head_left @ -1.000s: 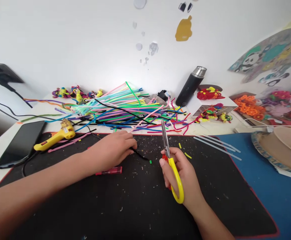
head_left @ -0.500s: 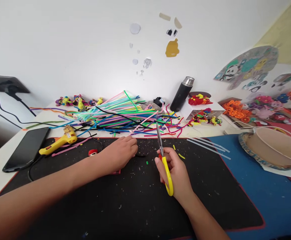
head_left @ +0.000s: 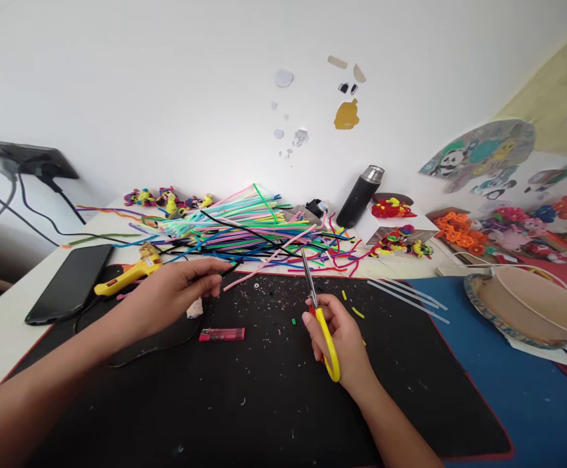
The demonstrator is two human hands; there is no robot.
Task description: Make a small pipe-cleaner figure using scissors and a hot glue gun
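My right hand (head_left: 336,335) grips scissors (head_left: 329,351) with yellow handles, its fingers through the loops. The metal blades point away from me and look closed. Over the left part of the black mat (head_left: 283,403), my left hand (head_left: 180,292) pinches what looks like a short black pipe cleaner (head_left: 228,270) at its fingertips, partly hidden. Just beyond them lies a heap of colourful pipe cleaners (head_left: 244,227). One pink pipe cleaner (head_left: 264,261) reaches from the heap onto the mat. Below the left hand are a pink lighter (head_left: 222,334) and a small whitish piece (head_left: 194,309), partly covered.
A yellow glue gun (head_left: 127,274) and a black phone (head_left: 69,284) lie at left. Behind stand a black thermos (head_left: 360,196) and finished pipe-cleaner figures (head_left: 395,242). Clear glue sticks (head_left: 410,299), green and yellow snippets (head_left: 358,312) and a round basket (head_left: 482,312) are to the right.
My left hand has lifted from the mat and moved left, bringing the black piece with it and uncovering the lighter. The right hand keeps the scissors in place. The view has shifted slightly.
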